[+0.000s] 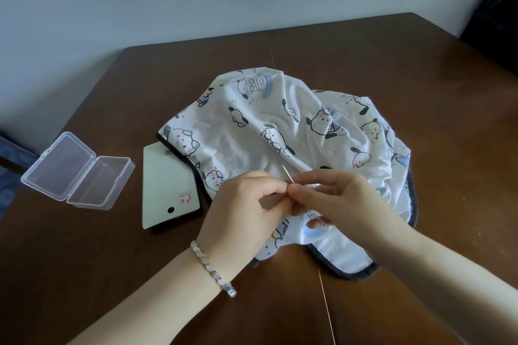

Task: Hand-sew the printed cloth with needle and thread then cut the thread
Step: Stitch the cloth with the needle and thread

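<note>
Silver chunky-link bracelet at wrist of left hand; 2 forearms bare.

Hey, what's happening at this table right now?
A person is hand-sewing. The left hand and the right hand both pinch a thin metal needle above the white cartoon-printed cloth with dark trim, bunched on the brown wooden table. A fine thread trails toward the near edge. An open clear plastic box and a pale card lie to the left, untouched.

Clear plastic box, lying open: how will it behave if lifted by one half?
The clear hinged plastic box looks thin-walled and empty, so probably light and apt to slide on the smooth brown table. Lying open, its free half would likely swing at the hinge.
</note>
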